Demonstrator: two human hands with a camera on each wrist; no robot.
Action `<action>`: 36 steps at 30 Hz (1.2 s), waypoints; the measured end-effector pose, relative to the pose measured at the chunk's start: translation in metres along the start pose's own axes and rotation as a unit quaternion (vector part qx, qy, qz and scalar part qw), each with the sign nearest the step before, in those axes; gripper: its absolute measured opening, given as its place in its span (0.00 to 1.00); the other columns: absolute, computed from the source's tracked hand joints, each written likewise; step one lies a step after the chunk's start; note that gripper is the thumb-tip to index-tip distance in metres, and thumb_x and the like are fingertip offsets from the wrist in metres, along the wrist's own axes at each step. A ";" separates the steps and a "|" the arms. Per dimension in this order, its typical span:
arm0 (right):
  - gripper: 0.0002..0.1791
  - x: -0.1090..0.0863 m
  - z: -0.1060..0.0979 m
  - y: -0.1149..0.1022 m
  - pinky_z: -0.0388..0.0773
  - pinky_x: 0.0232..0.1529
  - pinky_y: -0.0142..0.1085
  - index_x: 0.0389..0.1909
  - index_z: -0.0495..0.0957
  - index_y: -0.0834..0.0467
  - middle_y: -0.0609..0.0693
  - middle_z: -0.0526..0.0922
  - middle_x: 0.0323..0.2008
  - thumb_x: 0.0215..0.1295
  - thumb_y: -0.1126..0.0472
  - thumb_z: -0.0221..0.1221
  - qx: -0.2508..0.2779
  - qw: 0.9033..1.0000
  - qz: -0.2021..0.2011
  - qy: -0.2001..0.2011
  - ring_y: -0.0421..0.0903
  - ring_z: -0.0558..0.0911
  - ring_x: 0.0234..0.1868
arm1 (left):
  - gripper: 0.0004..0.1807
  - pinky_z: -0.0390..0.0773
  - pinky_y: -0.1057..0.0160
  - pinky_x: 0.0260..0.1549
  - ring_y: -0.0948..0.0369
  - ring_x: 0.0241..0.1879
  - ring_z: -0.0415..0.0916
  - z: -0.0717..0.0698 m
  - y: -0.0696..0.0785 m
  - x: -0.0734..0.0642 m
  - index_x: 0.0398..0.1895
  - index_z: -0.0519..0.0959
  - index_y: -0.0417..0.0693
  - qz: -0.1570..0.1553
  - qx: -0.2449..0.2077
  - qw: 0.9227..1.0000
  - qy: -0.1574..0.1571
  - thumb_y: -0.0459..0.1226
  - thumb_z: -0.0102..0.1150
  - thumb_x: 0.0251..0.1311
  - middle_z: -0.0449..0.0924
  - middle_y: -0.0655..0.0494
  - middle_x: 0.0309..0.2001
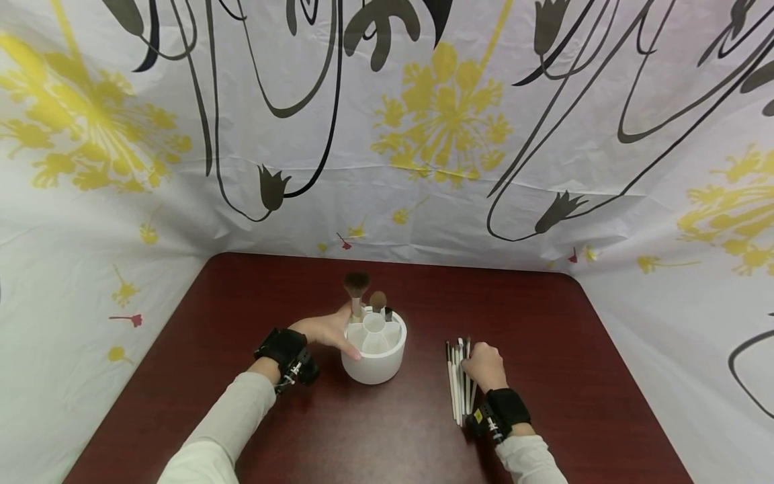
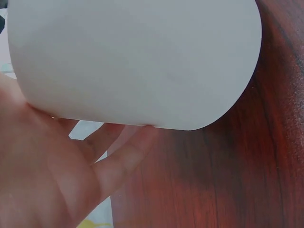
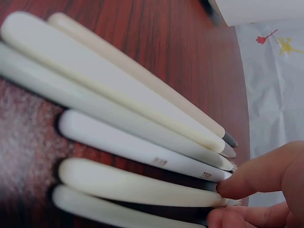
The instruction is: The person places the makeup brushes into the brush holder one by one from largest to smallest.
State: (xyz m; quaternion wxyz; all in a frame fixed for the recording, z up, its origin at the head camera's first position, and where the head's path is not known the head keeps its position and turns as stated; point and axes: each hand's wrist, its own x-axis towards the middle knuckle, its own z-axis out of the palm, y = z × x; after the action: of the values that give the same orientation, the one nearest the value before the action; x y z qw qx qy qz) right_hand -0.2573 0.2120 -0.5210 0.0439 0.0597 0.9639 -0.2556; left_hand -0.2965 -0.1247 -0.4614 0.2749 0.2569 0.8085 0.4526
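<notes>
In the head view my left hand [image 1: 329, 331] grips a round white brush holder [image 1: 373, 368] from its left side, thumb across the front wall. The left wrist view shows the fingers wrapping the holder's smooth wall [image 2: 133, 61]. Inside are a large fluffy makeup brush [image 1: 357, 284], a smaller rounded brush [image 1: 377, 300] and a short dark-tipped one. My right hand [image 1: 486, 366] is at the bristle ends of several pale-handled makeup brushes [image 1: 453, 393] lying side by side on the table. Its fingers pinch around a cream-handled brush [image 3: 142, 186], next to a white one with printing [image 3: 142, 152].
The dark red-brown table [image 1: 399, 444] has rounded far corners. Behind it and along both sides hangs a white patterned cloth [image 1: 417, 222]. The holder stands left of the loose brushes, with bare tabletop between them. Each wrist carries a black strapped camera.
</notes>
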 end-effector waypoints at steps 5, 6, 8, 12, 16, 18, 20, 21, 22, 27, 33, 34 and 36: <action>0.21 0.001 0.001 0.000 0.53 0.15 0.32 0.08 0.53 0.52 0.43 0.51 0.10 0.48 0.68 0.55 -0.003 1.000 -0.001 0.003 0.40 0.55 0.12 | 0.68 0.47 0.46 0.62 0.48 0.66 0.41 0.001 0.000 -0.001 0.67 0.34 0.42 -0.006 0.000 1.000 0.003 0.52 0.74 0.31 0.41 0.40 0.67; 0.21 0.000 0.001 0.000 0.53 0.15 0.32 0.08 0.53 0.52 0.43 0.51 0.10 0.48 0.68 0.55 -0.003 1.000 -0.001 0.004 0.39 0.55 0.12 | 0.68 0.46 0.46 0.62 0.48 0.66 0.41 0.001 -0.001 -0.001 0.67 0.34 0.43 -0.008 0.002 1.000 0.003 0.52 0.74 0.31 0.40 0.41 0.67; 0.21 0.000 0.001 0.000 0.53 0.15 0.32 0.08 0.54 0.52 0.43 0.51 0.10 0.48 0.68 0.55 -0.001 1.000 0.000 0.006 0.39 0.54 0.11 | 0.68 0.46 0.46 0.62 0.49 0.66 0.40 0.002 0.000 -0.001 0.67 0.34 0.44 -0.011 0.002 1.000 0.004 0.53 0.74 0.30 0.40 0.41 0.67; 0.22 -0.003 0.000 -0.001 0.52 0.15 0.32 0.07 0.53 0.52 0.43 0.51 0.09 0.48 0.67 0.55 0.004 1.000 0.000 0.007 0.39 0.53 0.11 | 0.68 0.45 0.45 0.62 0.49 0.66 0.39 0.003 -0.001 -0.001 0.67 0.35 0.45 -0.020 0.006 1.000 0.009 0.53 0.74 0.30 0.40 0.42 0.67; 0.22 -0.004 0.000 -0.001 0.51 0.15 0.31 0.07 0.53 0.52 0.42 0.50 0.09 0.48 0.67 0.55 0.013 1.000 -0.001 0.008 0.39 0.52 0.11 | 0.69 0.45 0.46 0.62 0.49 0.67 0.39 0.005 -0.002 0.000 0.68 0.34 0.44 -0.022 0.008 1.000 0.008 0.52 0.74 0.30 0.39 0.42 0.67; 0.21 -0.004 0.000 -0.001 0.51 0.15 0.31 0.07 0.54 0.52 0.42 0.51 0.09 0.48 0.67 0.55 0.017 1.000 0.000 0.008 0.39 0.52 0.11 | 0.70 0.45 0.47 0.62 0.49 0.67 0.39 0.006 -0.003 0.000 0.68 0.33 0.44 -0.022 0.007 1.000 0.007 0.52 0.74 0.30 0.39 0.42 0.67; 0.21 -0.004 -0.001 -0.002 0.50 0.15 0.31 0.07 0.54 0.52 0.42 0.51 0.09 0.48 0.67 0.55 0.018 1.000 -0.001 0.011 0.38 0.52 0.11 | 0.70 0.45 0.46 0.62 0.48 0.66 0.40 0.006 -0.003 0.001 0.68 0.32 0.44 -0.017 0.007 1.000 0.006 0.53 0.74 0.29 0.39 0.41 0.67; 0.21 -0.004 -0.001 -0.002 0.50 0.15 0.31 0.07 0.54 0.52 0.42 0.51 0.09 0.47 0.67 0.55 0.018 1.000 -0.001 0.014 0.38 0.52 0.11 | 0.71 0.45 0.46 0.62 0.48 0.67 0.40 0.006 -0.003 0.001 0.68 0.32 0.44 -0.018 0.009 1.000 0.006 0.53 0.74 0.28 0.39 0.41 0.67; 0.21 -0.003 -0.002 -0.002 0.50 0.15 0.31 0.07 0.54 0.52 0.42 0.51 0.09 0.47 0.67 0.55 0.016 1.000 -0.001 0.016 0.38 0.52 0.11 | 0.71 0.45 0.46 0.62 0.48 0.67 0.39 0.006 -0.003 0.001 0.68 0.32 0.44 -0.019 0.008 1.000 0.005 0.54 0.74 0.28 0.38 0.41 0.67; 0.20 -0.002 -0.006 -0.003 0.52 0.15 0.31 0.07 0.56 0.52 0.42 0.54 0.08 0.46 0.65 0.57 0.003 0.999 -0.013 0.040 0.39 0.55 0.12 | 0.72 0.45 0.47 0.63 0.48 0.67 0.39 0.006 -0.002 0.000 0.68 0.31 0.43 -0.025 0.006 1.000 0.007 0.53 0.74 0.28 0.36 0.41 0.67; 0.11 -0.003 -0.013 -0.007 0.60 0.17 0.33 0.11 0.67 0.58 0.46 0.66 0.11 0.46 0.64 0.58 0.001 0.998 -0.030 0.059 0.42 0.65 0.15 | 0.71 0.44 0.47 0.63 0.48 0.67 0.39 0.006 -0.001 -0.001 0.68 0.31 0.44 -0.026 0.006 1.000 0.008 0.53 0.75 0.29 0.37 0.41 0.67; 0.10 -0.003 -0.014 -0.007 0.61 0.17 0.33 0.13 0.69 0.59 0.47 0.68 0.11 0.46 0.64 0.58 0.002 0.998 -0.032 0.061 0.42 0.66 0.15 | 0.72 0.44 0.47 0.63 0.49 0.67 0.39 0.006 -0.001 0.000 0.68 0.31 0.44 -0.028 0.006 1.000 0.007 0.54 0.74 0.28 0.37 0.41 0.67; 0.08 -0.003 -0.015 -0.008 0.63 0.18 0.33 0.16 0.71 0.61 0.48 0.70 0.13 0.47 0.63 0.59 0.002 0.998 -0.033 0.062 0.43 0.68 0.16 | 0.72 0.44 0.47 0.63 0.48 0.67 0.39 0.006 -0.002 0.000 0.68 0.31 0.44 -0.028 0.004 1.000 0.008 0.54 0.74 0.28 0.36 0.41 0.67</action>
State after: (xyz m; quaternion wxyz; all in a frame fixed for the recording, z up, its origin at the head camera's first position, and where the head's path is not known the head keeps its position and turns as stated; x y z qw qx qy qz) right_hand -0.2559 0.2119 -0.5037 -0.0248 0.0434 0.9657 -0.2550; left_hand -0.2928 -0.1220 -0.4655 0.2802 0.2321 0.8192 0.4433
